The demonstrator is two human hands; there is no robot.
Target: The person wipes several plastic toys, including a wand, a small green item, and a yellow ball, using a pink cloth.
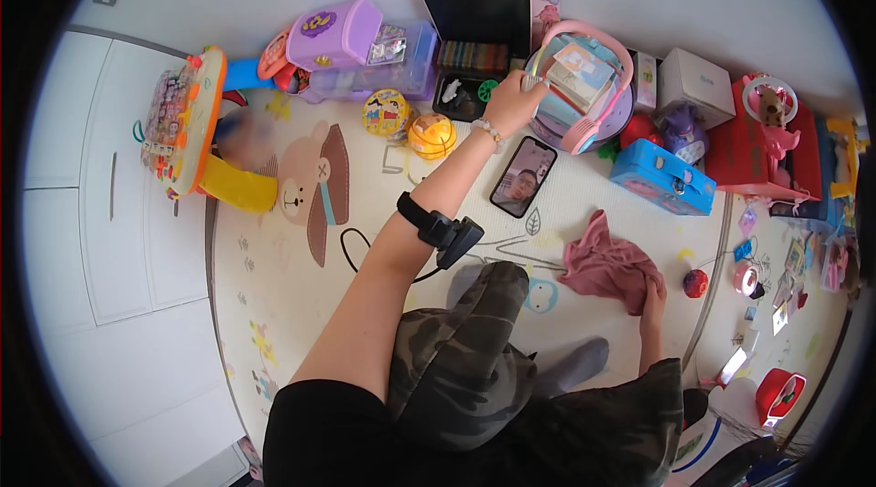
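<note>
My left hand (513,104) is at the near left rim of a round tub (619,128), its fingers closed around a small whitish object (532,85) that I cannot make out exactly. Inside the tub are small books or cards (582,73) and a pink headband-like toy (619,56). My right hand (655,292) grips the lower right edge of a dusty-pink cloth (606,261), which lies crumpled on the play mat (383,241). Between the two hands a smartphone (523,177) lies face up, its lit screen showing a person.
Along the wall stand a purple toy chest (335,35), a black-screened drawing tablet (472,1), a black tray (465,94), a blue tin case (664,176) and a red box (732,138). Yellow round toys (431,136) sit left of the phone. An activity table (205,124) stands by white cabinets (137,179).
</note>
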